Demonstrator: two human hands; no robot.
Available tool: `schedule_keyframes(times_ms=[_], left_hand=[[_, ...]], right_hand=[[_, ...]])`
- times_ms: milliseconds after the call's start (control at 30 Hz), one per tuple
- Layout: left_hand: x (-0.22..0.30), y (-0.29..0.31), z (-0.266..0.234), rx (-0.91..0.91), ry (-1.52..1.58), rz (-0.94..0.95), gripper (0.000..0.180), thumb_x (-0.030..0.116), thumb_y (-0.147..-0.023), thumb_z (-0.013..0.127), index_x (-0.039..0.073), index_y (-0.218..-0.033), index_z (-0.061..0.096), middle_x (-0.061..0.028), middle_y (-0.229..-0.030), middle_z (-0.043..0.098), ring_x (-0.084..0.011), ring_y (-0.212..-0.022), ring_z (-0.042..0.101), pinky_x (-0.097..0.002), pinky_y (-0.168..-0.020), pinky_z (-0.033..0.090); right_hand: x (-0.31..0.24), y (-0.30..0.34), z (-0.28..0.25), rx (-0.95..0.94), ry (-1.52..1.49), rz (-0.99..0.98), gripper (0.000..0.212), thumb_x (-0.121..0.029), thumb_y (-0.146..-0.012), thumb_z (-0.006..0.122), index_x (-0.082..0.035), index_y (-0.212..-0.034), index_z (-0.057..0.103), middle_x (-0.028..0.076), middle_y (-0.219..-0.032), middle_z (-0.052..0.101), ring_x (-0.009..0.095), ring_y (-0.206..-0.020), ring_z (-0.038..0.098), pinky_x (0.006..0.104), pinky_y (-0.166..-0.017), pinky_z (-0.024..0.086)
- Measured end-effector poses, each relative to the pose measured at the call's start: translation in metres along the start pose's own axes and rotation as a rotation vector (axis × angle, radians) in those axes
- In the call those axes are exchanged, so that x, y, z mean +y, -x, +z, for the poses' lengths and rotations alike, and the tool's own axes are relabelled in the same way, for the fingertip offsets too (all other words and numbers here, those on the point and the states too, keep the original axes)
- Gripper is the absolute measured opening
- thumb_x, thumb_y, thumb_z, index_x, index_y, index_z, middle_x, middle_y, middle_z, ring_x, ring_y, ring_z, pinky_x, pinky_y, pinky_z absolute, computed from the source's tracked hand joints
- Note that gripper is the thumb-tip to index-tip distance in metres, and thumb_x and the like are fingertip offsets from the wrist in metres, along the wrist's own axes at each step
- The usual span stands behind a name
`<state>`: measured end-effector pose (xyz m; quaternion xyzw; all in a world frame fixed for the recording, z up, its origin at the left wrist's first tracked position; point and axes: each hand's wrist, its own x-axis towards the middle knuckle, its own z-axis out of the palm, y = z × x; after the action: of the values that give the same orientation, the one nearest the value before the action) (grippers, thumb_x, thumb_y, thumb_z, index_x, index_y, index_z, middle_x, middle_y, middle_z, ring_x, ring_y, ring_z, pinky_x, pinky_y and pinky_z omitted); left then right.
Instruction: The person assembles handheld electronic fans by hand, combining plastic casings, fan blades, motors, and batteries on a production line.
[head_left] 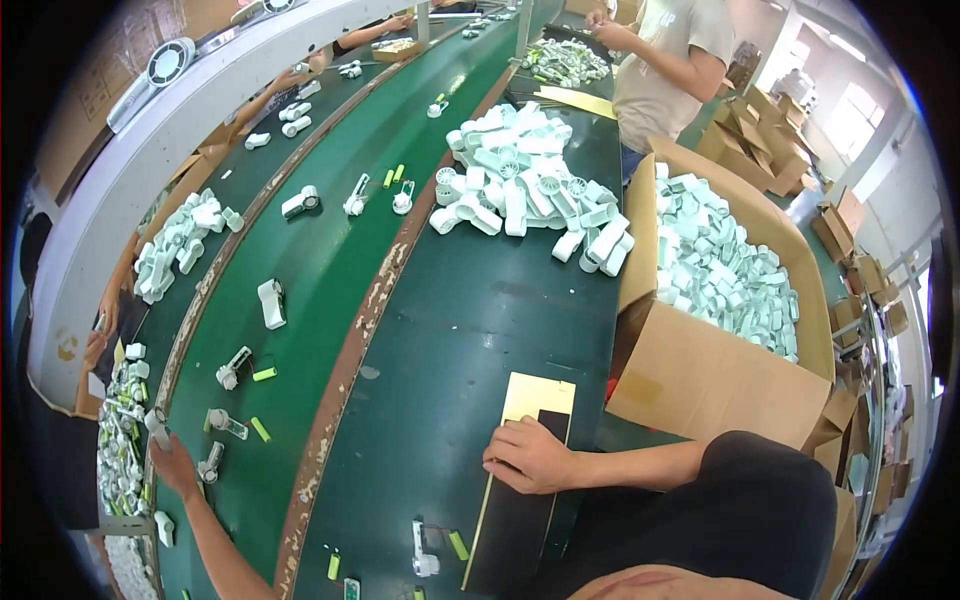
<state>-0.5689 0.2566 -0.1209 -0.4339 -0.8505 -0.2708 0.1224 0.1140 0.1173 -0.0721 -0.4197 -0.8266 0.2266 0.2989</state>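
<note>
My left hand [174, 468] reaches across the green conveyor belt to its far edge, closed around a pale handheld fan housing [157, 428]. My right hand [528, 455] lies on a flat black-and-yellow board [540, 392] on the dark green bench, fingers loosely bent and nothing seen in them. Part of the board is hidden under that hand. Nearer me on the bench is an opened fan housing [424, 552] wired to a green battery cell [458, 545]. Other opened housings [230, 424] with green cells lie on the belt near my left hand.
A heap of pale fan housings [520, 165] covers the bench's far part. To the right stands an open cardboard box [720, 375] full of pale casings. A worn rail [330, 440] separates bench and belt. Another person [670, 70] stands ahead; others work across the belt.
</note>
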Motion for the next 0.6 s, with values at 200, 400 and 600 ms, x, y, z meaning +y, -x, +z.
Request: schedule_keyframes(times_ms=[200, 400, 600], left_hand=[[-0.066, -0.044, -0.015, 0.075, -0.194, 0.271, 0.05, 0.04, -0.098, 0.067, 0.003, -0.132, 0.067, -0.0224, -0.12, 0.072, -0.0395, -0.113, 0.068, -0.0486, -0.098, 0.053], [0.027, -0.01, -0.041, -0.303, -0.187, -0.045, 0.079, 0.06, -0.1, 0.046, 0.004, -0.157, 0.042, -0.0225, -0.158, 0.046, -0.0381, -0.148, 0.041, -0.0443, -0.124, 0.03], [-0.041, 0.043, -0.143, -0.618, -0.397, -0.533, 0.092, 0.077, -0.096, 0.038, 0.012, -0.16, 0.039, -0.0203, -0.167, 0.032, -0.036, -0.154, 0.033, -0.0496, -0.126, 0.023]], right_hand=[[-0.012, -0.014, 0.012, -0.004, -0.033, -0.088, 0.01, -0.015, -0.086, 0.074, -0.01, -0.088, 0.066, 0.007, -0.083, 0.059, 0.026, -0.079, 0.06, 0.04, -0.07, 0.041], [-0.015, -0.027, 0.005, -0.058, -0.04, 0.039, 0.006, -0.008, -0.087, 0.073, -0.006, -0.089, 0.067, 0.009, -0.086, 0.063, 0.029, -0.081, 0.06, 0.0396, -0.071, 0.043], [-0.048, -0.163, 0.038, -0.067, -0.142, -0.313, 0.033, -0.025, -0.09, 0.076, -0.001, -0.11, 0.065, 0.016, -0.103, 0.064, 0.035, -0.098, 0.059, 0.0442, -0.087, 0.049]])
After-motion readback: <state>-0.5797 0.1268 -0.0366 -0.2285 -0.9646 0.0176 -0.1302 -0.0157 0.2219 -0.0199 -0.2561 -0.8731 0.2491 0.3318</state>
